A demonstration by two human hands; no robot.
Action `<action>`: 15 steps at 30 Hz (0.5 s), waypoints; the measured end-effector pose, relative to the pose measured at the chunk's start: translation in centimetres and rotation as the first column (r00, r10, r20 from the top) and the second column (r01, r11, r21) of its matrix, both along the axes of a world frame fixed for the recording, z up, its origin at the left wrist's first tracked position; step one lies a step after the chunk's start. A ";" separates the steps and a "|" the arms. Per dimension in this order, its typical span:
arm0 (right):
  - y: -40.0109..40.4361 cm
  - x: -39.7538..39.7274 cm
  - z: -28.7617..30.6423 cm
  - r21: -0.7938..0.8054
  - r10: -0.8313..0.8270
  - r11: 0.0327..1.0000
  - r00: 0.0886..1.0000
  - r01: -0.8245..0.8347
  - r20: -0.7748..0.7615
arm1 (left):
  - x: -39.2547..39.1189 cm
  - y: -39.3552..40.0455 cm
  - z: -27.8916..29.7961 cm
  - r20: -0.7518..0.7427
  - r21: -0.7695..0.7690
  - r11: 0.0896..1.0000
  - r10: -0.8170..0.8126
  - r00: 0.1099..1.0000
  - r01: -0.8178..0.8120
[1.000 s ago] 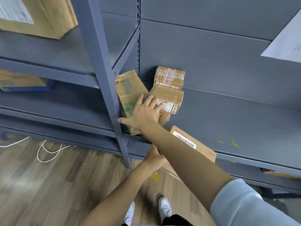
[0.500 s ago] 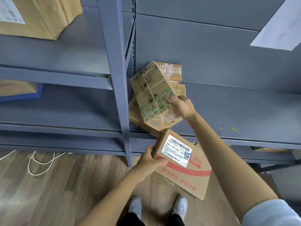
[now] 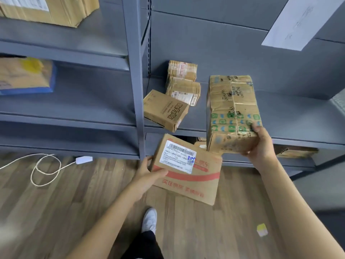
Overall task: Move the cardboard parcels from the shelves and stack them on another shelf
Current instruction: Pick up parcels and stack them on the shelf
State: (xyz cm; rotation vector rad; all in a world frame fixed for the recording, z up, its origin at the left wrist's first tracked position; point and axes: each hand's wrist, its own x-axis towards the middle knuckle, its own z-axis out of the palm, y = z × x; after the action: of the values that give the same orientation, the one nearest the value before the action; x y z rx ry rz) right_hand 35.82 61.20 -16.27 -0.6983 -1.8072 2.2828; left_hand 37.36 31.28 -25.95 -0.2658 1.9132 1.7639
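Observation:
My right hand (image 3: 258,144) grips a worn cardboard parcel with green icons (image 3: 232,113), held up in front of the grey shelf (image 3: 289,116). My left hand (image 3: 149,173) holds a flat parcel with a white barcode label and red print (image 3: 186,171) below the shelf edge. On the shelf lies a small brown parcel with black print (image 3: 165,110), overhanging the front edge beside the upright post. Behind it two small taped parcels (image 3: 182,85) are stacked, one on the other.
A grey upright post (image 3: 137,81) divides the shelving. Large cardboard boxes sit top left (image 3: 48,10) and mid-left (image 3: 24,75). A white sheet (image 3: 300,23) hangs on the back panel. A white cable (image 3: 46,167) lies on the wooden floor. More parcels (image 3: 295,151) sit on the lower shelf.
My right hand has lifted the green-icon parcel off the pile and carried it to the right, uncovering the small printed parcel. The left hand has kept hold of the labelled parcel.

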 end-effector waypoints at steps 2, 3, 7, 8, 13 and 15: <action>0.9 3.0 -0.3 -0.022 -0.028 0.999 0.999 0.027 -0.017 | 2.1 -1.2 0.4 -0.032 0.000 0.998 0.058 0.998 -0.058; 1.2 4.4 -0.3 -0.035 -0.037 0.999 0.999 0.037 -0.007 | 3.1 -1.8 0.6 -0.045 0.005 0.996 0.091 0.995 -0.091; 0.2 8.0 -0.2 -0.067 0.052 0.996 0.999 -0.053 -0.009 | 7.0 -4.9 1.9 -0.092 0.040 0.963 0.270 0.959 -0.267; -0.7 8.4 -0.3 -0.068 0.101 0.993 0.995 -0.100 0.003 | 8.0 -6.0 2.3 -0.094 0.058 0.945 0.325 0.941 -0.321; -7.7 9.0 -0.8 -0.064 0.290 0.956 0.956 -0.287 0.048 | 12.6 -13.3 3.7 -0.061 0.149 0.808 0.583 0.810 -0.570; -11.4 9.0 -0.8 -0.063 0.375 0.926 0.926 -0.372 0.044 | 14.0 -16.3 4.4 -0.057 0.190 0.747 0.656 0.752 -0.637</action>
State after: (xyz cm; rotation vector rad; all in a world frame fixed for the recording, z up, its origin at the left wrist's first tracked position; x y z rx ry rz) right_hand 44.83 49.80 -17.11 -0.4575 -2.0633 2.5766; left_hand 51.39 14.94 -21.59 -0.8788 1.8703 2.4141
